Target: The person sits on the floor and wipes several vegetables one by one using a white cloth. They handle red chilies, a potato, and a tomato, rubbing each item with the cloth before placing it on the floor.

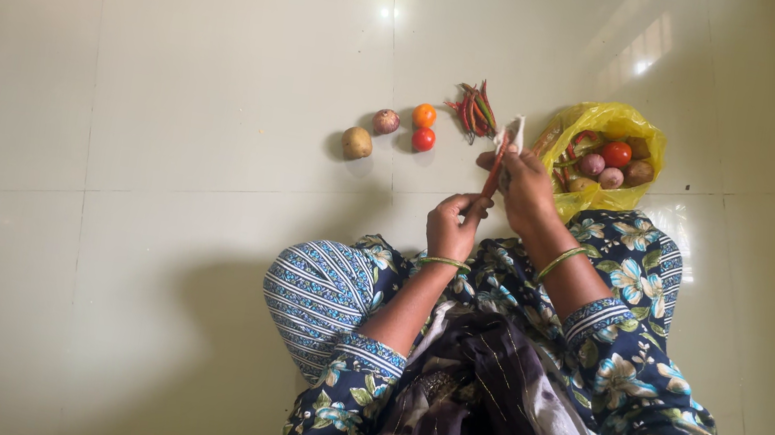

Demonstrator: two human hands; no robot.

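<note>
I sit on a pale tiled floor. My left hand (pixel 452 223) grips the near end of a long orange carrot (pixel 492 177). My right hand (pixel 523 184) is closed around a white-handled peeler (pixel 516 135) held against the carrot's far end. Both wrists wear green bangles. Just beyond my hands lies a small pile of red and green chillies (pixel 475 111).
A yellow plastic bag (pixel 613 123) at the right holds tomatoes, onions and other vegetables. On the floor to the left lie a potato (pixel 357 143), an onion (pixel 386 121), an orange tomato (pixel 424 115) and a red tomato (pixel 424 139). My knees in blue floral cloth spread below.
</note>
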